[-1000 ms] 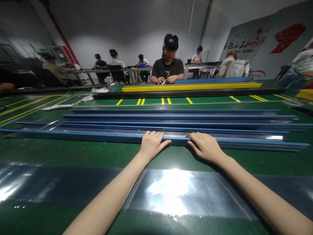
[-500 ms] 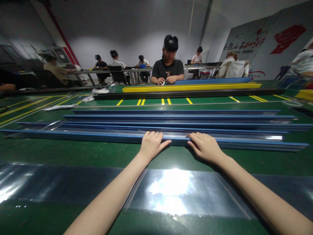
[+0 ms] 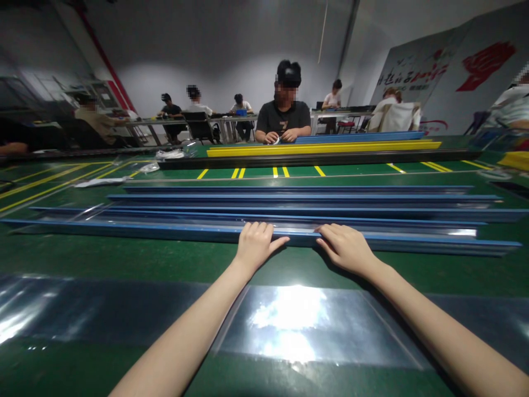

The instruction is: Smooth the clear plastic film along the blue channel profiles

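A long blue plastic strip (image 3: 165,230) lies crosswise in front of me, the nearest of several blue strips. Over its top edge are the fingers of my left hand (image 3: 257,242), their tips hidden behind it, while the thumb points right along the near face. My right hand (image 3: 345,243) grips the same strip a short way to the right, its fingertips on the top edge and thumb against the front. Closer to me, a shiny clear plastic sheet (image 3: 289,331) lies flat beneath my forearms.
Behind lie more blue strips (image 3: 297,190), then a black strip (image 3: 330,159) and a yellow strip (image 3: 326,148) on the green table (image 3: 103,259). Clear plastic wrapping (image 3: 169,154) is at the far left. A person (image 3: 284,113) sits opposite, and others work behind.
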`<state>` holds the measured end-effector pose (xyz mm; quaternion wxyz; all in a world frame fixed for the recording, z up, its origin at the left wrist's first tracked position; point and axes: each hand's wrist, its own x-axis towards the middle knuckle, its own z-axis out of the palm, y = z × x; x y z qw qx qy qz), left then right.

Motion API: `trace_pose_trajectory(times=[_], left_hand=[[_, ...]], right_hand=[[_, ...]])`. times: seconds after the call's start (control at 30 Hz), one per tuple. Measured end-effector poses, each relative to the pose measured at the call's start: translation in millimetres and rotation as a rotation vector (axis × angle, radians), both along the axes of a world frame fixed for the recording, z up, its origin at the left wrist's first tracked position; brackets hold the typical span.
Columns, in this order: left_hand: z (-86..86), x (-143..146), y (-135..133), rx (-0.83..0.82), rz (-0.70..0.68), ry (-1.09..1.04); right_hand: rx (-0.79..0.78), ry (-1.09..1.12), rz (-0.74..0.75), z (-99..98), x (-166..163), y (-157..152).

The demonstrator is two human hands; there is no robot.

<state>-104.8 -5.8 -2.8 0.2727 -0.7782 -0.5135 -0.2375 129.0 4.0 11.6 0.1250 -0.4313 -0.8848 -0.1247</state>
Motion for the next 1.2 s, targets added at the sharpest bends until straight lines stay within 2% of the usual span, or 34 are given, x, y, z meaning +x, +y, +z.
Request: trace_pose_trajectory(times=[0.27,0.47,1.2], left_hand=[[2.4,-2.5,2.1,-0.105,-0.104,-0.030],[1.3,-3.3,3.8,-0.152,-0.106,-0.071],[1.7,-2.3,2.5,-0.097,-0.096,-0.030]], right_hand=[[-0.005,0.000,0.005,0.3,-0.2,-0.2],[-0.008,-0.002,0.006,0.6,0.1,-0.3],[0.049,-0.020,0.000,0.9,-0.4,-0.3]])
